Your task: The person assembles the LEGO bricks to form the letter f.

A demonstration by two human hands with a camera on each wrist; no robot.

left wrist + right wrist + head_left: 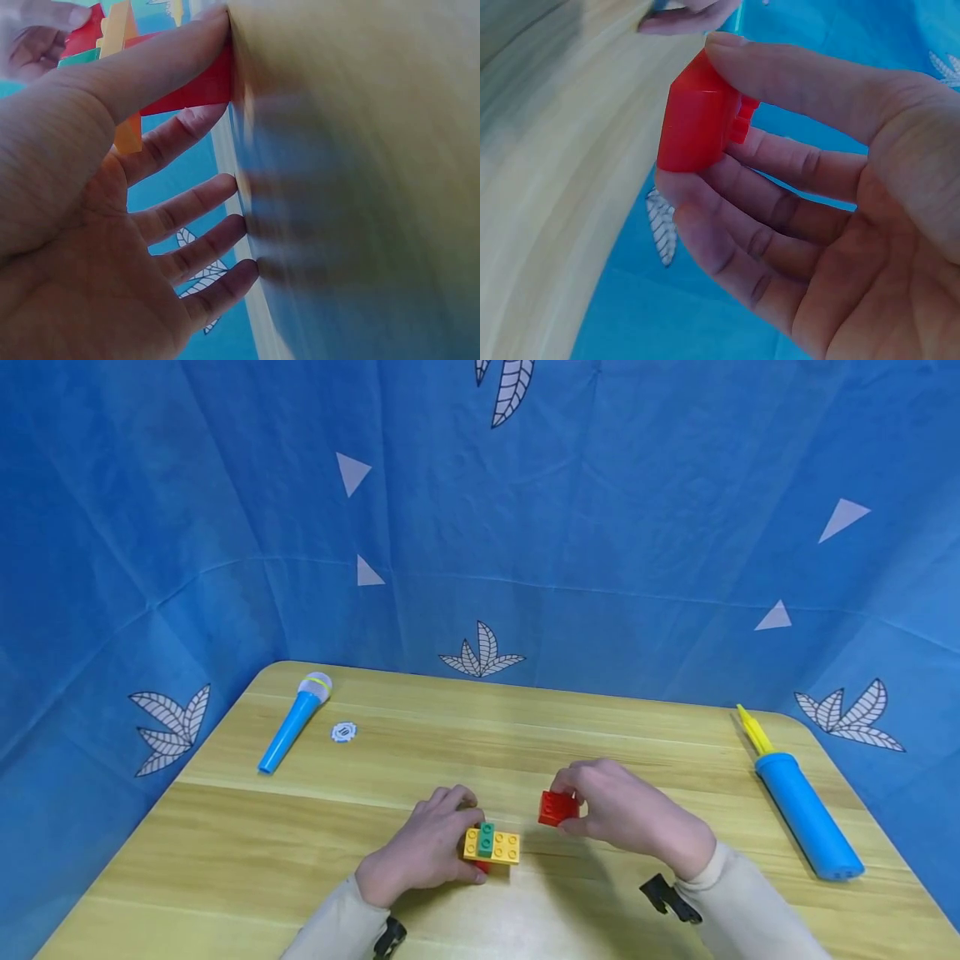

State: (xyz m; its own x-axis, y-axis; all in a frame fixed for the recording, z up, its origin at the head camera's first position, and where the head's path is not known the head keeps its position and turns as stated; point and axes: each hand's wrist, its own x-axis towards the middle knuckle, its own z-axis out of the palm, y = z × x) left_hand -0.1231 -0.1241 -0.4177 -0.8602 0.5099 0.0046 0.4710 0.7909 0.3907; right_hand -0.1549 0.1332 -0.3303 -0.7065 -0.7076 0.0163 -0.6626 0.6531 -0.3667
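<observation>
My left hand point(431, 843) pinches a red toy brick point(199, 86) between thumb and forefinger, low against the table. On top of that brick sits a longer yellow brick point(507, 848), and across the yellow one lies a narrow green brick point(486, 840). The other left fingertips touch the tabletop in the left wrist view. To the right, my right hand point(626, 806) holds a separate red brick point(697, 120) between its thumb and fingers, slightly apart from the stack. This brick has a sloped side, and its studs face the palm in the right wrist view.
A blue toy microphone point(291, 727) lies at the table's back left, beside a round white-and-blue chip point(343, 732) marked 10. At the right edge lies a blue hand pump point(810, 818) with a yellow nozzle. A blue patterned cloth point(600, 510) hangs around the wooden table point(225, 835).
</observation>
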